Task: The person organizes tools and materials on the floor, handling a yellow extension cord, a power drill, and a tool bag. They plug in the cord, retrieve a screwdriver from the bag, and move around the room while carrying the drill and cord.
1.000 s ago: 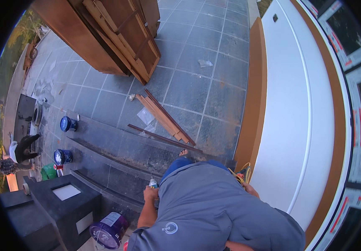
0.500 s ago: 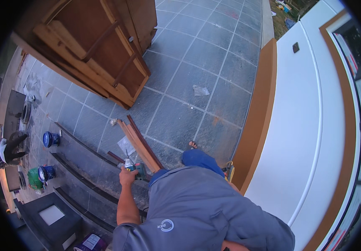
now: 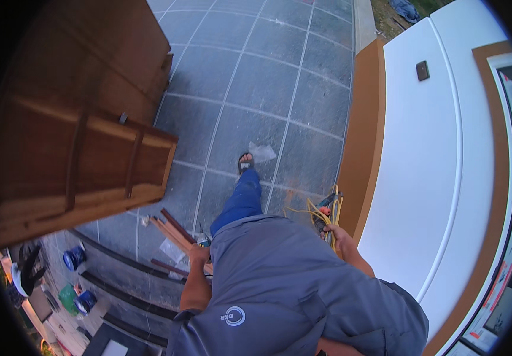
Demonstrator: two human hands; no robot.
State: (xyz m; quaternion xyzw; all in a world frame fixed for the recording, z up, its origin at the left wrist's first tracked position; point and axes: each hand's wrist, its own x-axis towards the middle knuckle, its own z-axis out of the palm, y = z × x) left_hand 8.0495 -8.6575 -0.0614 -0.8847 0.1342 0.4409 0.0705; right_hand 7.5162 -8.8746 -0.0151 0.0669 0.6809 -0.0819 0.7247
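Note:
My left hand, low beside my left hip, is closed round a teal cordless drill; my shirt hides part of it. In the earlier frame the drill's body and bit show more fully. Out to my right, my right hand grips a corded power tool with teal, dark and orange-red parts. Its yellow cord hangs in loose loops around it. The tool's exact kind is hard to make out through the loops. My sandalled foot is stretched out in front on the grey tiles.
A tall brown wooden cabinet stands at left. Wooden strips lie near my left hand, by dark-edged steps. Blue buckets and a person are farther left. A white wall with a brown base runs along my right.
I have stepped forward, so the cabinet looms larger at left. The right hand and its corded tool, mostly hidden before, now show. The drill stays in my left hand.

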